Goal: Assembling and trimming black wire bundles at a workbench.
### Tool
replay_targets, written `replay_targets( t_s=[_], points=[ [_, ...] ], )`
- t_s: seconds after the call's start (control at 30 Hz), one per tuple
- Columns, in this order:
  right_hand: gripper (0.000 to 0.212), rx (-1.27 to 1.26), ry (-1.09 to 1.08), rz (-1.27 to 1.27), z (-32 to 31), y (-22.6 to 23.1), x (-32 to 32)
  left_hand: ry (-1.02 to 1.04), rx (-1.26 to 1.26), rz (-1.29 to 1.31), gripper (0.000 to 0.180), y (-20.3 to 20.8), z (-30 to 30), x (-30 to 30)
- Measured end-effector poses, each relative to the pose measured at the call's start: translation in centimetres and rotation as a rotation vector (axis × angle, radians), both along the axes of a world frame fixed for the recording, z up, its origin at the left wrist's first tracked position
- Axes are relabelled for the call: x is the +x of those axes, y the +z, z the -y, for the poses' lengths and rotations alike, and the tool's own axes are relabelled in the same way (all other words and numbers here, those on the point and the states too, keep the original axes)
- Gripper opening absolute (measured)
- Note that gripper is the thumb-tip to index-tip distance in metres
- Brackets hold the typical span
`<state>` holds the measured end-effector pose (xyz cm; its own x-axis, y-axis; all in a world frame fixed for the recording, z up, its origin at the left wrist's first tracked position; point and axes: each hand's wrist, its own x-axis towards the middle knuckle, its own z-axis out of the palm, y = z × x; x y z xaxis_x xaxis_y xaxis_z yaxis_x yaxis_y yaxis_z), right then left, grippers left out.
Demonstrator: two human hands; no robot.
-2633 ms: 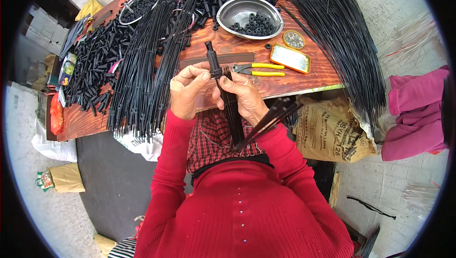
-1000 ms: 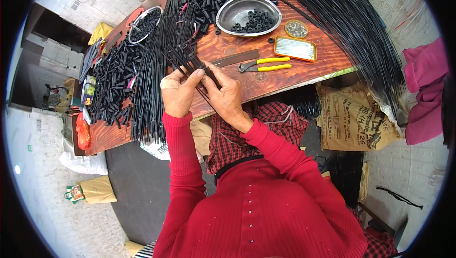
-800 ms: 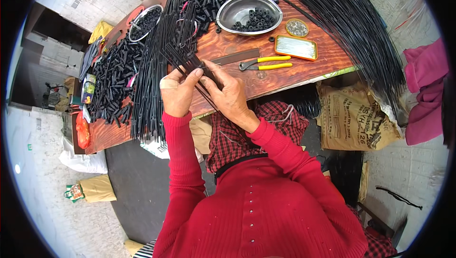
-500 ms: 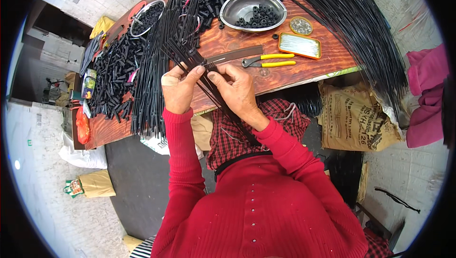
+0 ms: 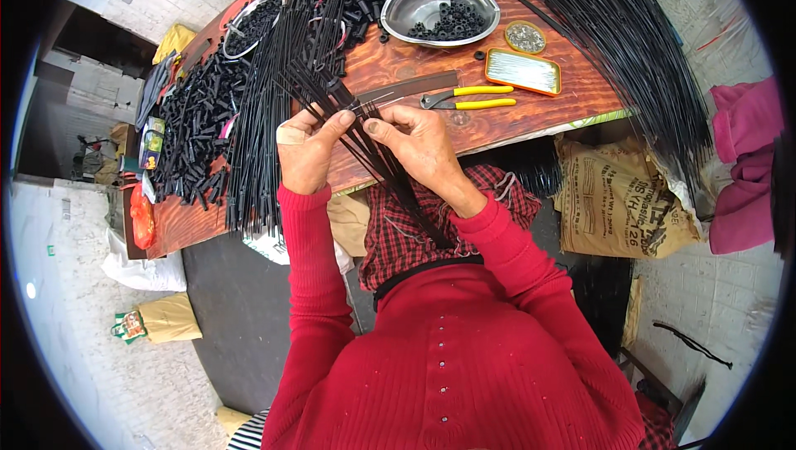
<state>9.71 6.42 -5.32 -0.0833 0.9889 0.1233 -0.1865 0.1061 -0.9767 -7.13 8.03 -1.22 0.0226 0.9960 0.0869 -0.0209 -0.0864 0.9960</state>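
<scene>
Gripping black rods (image 5: pixel 405 191), black rings (image 5: pixel 456 21) in bowl (image 5: pixel 414 6)

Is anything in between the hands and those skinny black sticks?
No, nothing visible: the left hand and the right hand both pinch the bundle of black sticks directly. The yellow-handled pliers lie on the table beyond the right hand, not in between.
</scene>
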Motion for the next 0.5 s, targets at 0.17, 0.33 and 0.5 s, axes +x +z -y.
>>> replay_targets(
  t_s=[0.17,0.33,0.5],
  points=[
    [0.016,0.112,-0.084,0.19,0.15,0.47,0.25,-0.007,0.029,-0.013,0.017,-0.01,-0.04,0.3],
    [0.018,0.09,-0.061,0.203,-0.4,0.27,0.82,-0.023,0.029,-0.011,0.018,0.08,-0.09,0.62],
    [0.02,0.112,-0.078,0.258,-0.34,0.62,0.78,-0.021,0.02,-0.027,0.019,-0.23,-0.3,0.41]
  ],
)
